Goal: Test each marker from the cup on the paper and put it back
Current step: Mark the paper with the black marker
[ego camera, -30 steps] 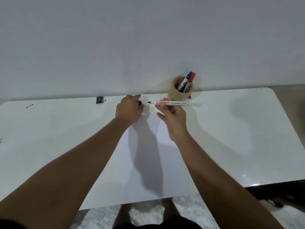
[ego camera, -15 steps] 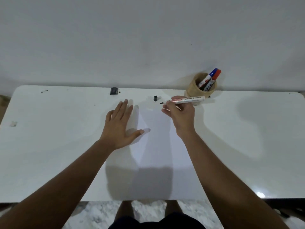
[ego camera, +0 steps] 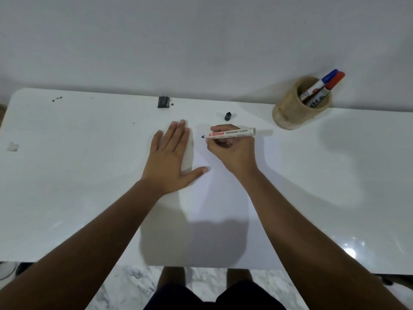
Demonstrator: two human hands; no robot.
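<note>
White paper [ego camera: 223,198] pinned flat under splayed left hand [ego camera: 171,159], uncapped marker [ego camera: 230,133] pinched in right hand [ego camera: 232,151] just above far edge: lower tip gently, stroke short, cup [ego camera: 288,113] waiting far right.

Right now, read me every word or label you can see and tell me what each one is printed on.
"SNOWMAN Permanent MARKER": on the uncapped marker in the right hand.
Small print beneath it: too small to read.
"PER...": partial, on the red-capped marker in the cup.
Label on the blue-capped marker: cut off, unreadable.
Nothing written on the paper.
</note>
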